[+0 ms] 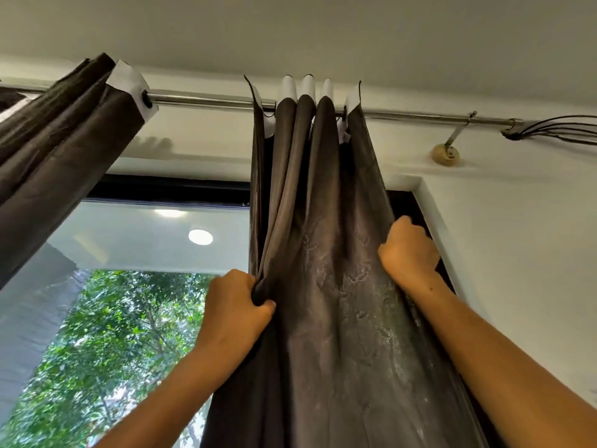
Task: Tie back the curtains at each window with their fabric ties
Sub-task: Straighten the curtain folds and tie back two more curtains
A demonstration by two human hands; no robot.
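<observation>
The dark curtain (pixel 326 253), bunched on the rod (pixel 210 100) at the window's right, looks soft, limp and slightly slick, so the left hand (pixel 234 307) pinches its gathered left folds while the right hand (pixel 408 250) curls round its right edge

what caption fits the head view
Both hands, left and right, bunch the dark curtain below its rod.
</observation>
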